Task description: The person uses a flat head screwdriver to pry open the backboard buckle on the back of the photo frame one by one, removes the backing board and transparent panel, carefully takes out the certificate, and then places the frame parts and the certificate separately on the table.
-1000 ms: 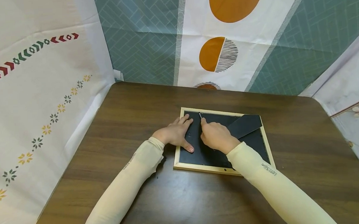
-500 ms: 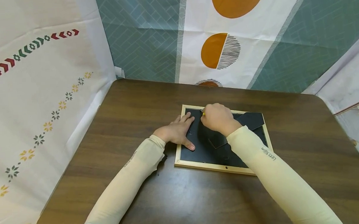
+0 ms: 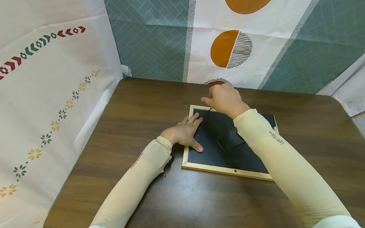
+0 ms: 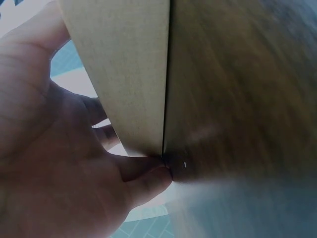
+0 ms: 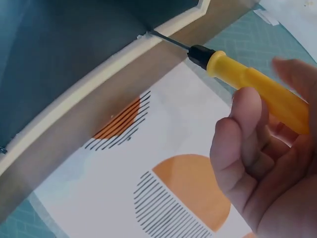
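Observation:
A picture frame (image 3: 211,168) with a pale wood border lies face down on the table, its black back panel (image 3: 208,156) up. My left hand (image 3: 184,132) spreads over the frame's left side, thumb and fingertips resting on the panel. In the left wrist view, two fingers touch the frame's outer side (image 4: 124,74). My right hand (image 3: 225,99), over the far edge, grips a screwdriver (image 5: 252,82) with a yellow handle. Its shaft slants down, and the tip meets the inner edge of the far border, where a small bent bit shows. From the head view the hand hides the handle.
The brown wooden table (image 3: 155,198) reaches round the frame on all sides. A patterned cloth (image 3: 156,44) hangs behind it, and a white one (image 3: 78,57) along the left. The frame's black stand flap (image 3: 230,141) is partly under the right forearm.
My right hand has moved from above the panel to beyond the frame's far edge, tipping the screwdriver handle away. The left hand stays on the frame; the view has shifted slightly.

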Tool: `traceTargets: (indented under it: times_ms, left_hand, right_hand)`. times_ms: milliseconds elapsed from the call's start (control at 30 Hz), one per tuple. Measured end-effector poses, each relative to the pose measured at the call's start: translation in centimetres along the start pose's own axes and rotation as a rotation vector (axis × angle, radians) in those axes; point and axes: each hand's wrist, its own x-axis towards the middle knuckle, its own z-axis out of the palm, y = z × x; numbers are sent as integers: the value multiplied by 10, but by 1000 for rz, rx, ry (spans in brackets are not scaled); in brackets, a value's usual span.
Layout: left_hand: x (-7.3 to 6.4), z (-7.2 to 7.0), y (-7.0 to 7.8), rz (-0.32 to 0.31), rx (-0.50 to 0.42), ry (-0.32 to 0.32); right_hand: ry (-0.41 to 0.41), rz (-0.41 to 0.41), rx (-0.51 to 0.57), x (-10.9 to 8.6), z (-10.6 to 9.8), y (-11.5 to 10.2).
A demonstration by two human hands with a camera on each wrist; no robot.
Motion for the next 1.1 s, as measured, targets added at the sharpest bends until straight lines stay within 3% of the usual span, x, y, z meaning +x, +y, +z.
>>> traceTargets:
  times_ms: [267,433,767,933,1000,1100]
  left_hand:
    - [1,-6,7,9,19,12]
    - [2,-9,9,12,16,14]
    - [-1,1,5,-15,5,21]
    - [-2,4,5,-3,3,21]
    - [-2,4,5,-2,1,21]
    - [-3,4,6,-3,6,29]
  right_hand:
    - [112,-21,-40,4,-11,4]
    - [135,-14,-67,4,-16,6]
    - [182,-18,-118,10,-7,5]
    - [239,-121,-219,10,7,12]
    - [242,-138,-175,10,13,18]
    - [222,-72,40,10,20,26]
